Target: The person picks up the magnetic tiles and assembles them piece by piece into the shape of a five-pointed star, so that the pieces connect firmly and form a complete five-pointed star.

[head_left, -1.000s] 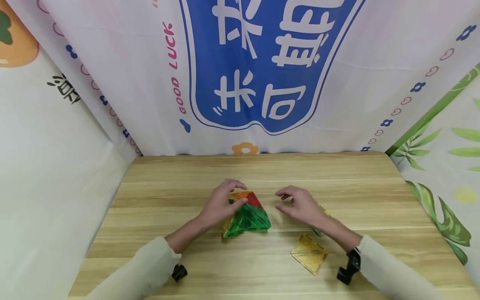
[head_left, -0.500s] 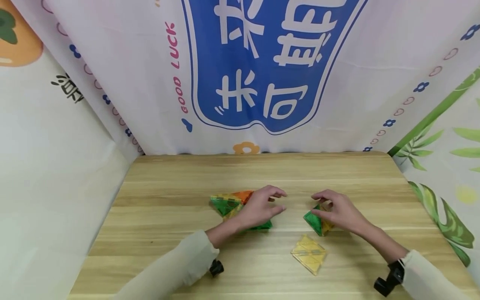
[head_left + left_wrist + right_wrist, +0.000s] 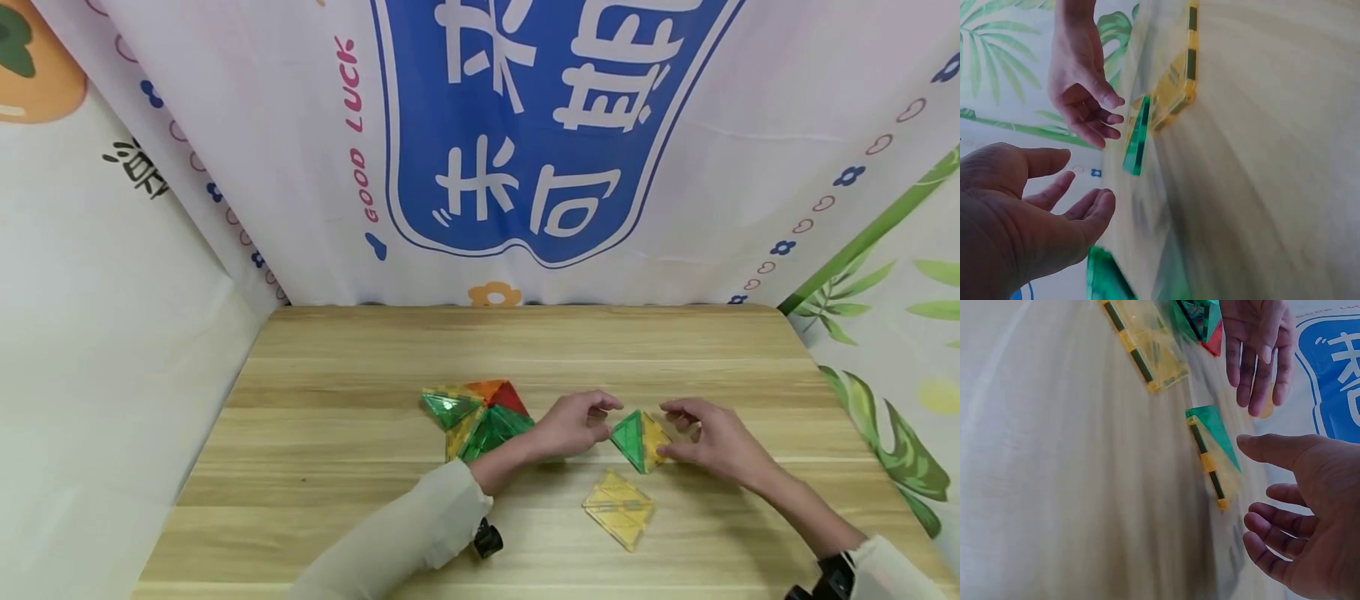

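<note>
Progress as I judge it: main tile cluster [image 3: 480,414] assembled mid-table [image 3: 337,500]; green-and-yellow tile pair [image 3: 637,440] standing between my left hand [image 3: 573,425] and right hand [image 3: 712,442], both relaxed, gripping nothing; flat yellow tile [image 3: 618,507] still unused.

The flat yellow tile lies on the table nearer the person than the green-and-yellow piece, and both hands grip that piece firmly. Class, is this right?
Not quite. The wrist views show the left hand and right hand open beside the green-and-yellow piece, not gripping it. The flat yellow tile does lie nearer the person on the table.
</note>
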The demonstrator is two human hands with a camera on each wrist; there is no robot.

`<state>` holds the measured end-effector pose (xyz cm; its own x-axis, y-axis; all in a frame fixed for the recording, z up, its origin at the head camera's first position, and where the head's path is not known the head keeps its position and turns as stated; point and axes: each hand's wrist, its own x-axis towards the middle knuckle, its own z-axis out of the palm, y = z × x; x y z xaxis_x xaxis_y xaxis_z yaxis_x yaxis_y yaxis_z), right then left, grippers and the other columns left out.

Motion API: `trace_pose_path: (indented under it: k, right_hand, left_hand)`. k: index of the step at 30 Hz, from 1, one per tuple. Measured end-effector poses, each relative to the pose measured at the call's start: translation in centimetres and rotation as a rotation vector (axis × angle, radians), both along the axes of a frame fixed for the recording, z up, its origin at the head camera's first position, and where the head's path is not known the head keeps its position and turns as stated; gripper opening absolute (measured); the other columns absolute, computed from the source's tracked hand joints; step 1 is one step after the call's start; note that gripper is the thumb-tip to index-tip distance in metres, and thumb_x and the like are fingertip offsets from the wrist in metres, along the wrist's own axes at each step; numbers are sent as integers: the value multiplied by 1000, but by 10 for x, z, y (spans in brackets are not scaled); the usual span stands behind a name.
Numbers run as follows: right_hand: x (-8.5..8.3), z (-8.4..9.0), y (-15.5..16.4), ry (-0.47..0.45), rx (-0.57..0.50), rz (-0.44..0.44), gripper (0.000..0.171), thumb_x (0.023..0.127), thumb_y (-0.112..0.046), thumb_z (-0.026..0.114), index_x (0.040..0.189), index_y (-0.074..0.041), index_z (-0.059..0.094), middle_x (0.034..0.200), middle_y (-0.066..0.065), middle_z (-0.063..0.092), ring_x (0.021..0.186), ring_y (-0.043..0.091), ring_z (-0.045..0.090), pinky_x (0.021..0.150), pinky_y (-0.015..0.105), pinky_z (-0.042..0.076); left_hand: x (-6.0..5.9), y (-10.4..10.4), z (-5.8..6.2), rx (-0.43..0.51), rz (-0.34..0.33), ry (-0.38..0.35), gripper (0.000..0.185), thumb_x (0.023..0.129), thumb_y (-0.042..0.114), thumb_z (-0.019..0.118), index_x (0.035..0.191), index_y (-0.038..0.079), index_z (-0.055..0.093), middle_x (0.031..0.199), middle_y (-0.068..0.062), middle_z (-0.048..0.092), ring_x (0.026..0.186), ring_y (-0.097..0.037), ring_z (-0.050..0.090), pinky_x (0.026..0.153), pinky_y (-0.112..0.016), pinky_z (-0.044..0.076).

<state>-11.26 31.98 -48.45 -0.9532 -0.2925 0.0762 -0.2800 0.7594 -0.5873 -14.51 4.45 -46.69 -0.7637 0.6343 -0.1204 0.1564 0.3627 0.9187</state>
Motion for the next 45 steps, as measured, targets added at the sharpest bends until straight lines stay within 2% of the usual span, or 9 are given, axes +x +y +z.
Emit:
trace_pose_path:
  k: [6,10,15,22,28,34,40,45]
  right_hand:
    - [13,-9,-5,14,-27,-47,70,72,-27,101,127,4,71,107,8,74,93,21,66,71,26,56]
    - [16,-14,-11,30,-21,-72,74,70,-30,101,129,3,69,113,11,75,99,26,69,76,30,56]
    - [18,-15,-17,38,-24,-73,72,69,-24,102,128,2,70,108,8,74,95,24,69,76,31,56]
    - [20,-17,-18,40,-31,-76,69,70,-22,101,128,-1,71,107,4,72,95,21,67,76,30,55]
    - [23,-24,-16,107,-72,-40,68,68,-20,102,127,-5,72,111,4,71,99,18,65,79,27,56]
    - [23,-32,-16,176,-170,32,67,66,-10,102,126,-3,72,117,9,67,97,12,62,80,18,54]
    - [22,-40,-15,143,-254,54,63,70,-7,99,127,-5,72,122,8,65,103,8,61,87,12,51]
    - [20,-41,-14,90,-321,66,51,77,-4,93,124,-7,74,125,10,69,114,-1,61,95,11,50]
  left_hand:
    - [5,9,-5,-53,2,-61,46,100,3,69,145,8,61,147,-14,62,138,-26,58,111,-30,49]
    - [8,13,-8,-23,31,-140,50,99,-2,67,146,9,58,148,-18,61,135,-29,61,110,-34,50]
    - [10,17,-11,9,62,-183,50,97,-5,67,145,8,58,147,-17,63,130,-29,65,108,-32,52]
    - [11,20,-15,26,83,-159,45,97,-6,67,140,6,61,136,-12,68,127,-21,65,104,-26,51]
    - [14,21,-18,-13,95,-81,42,97,-3,69,137,8,64,135,-7,67,129,-18,61,105,-26,50]
    - [10,24,-18,-66,112,-2,36,93,-8,71,125,9,74,126,-5,66,109,-11,62,90,-21,52]
    - [9,23,-17,-74,115,-16,35,88,-17,71,112,7,79,114,-2,73,88,-5,57,76,-17,49]
    - [9,21,-15,-81,112,-37,34,89,-14,74,113,9,80,112,0,74,85,-4,58,74,-18,50]
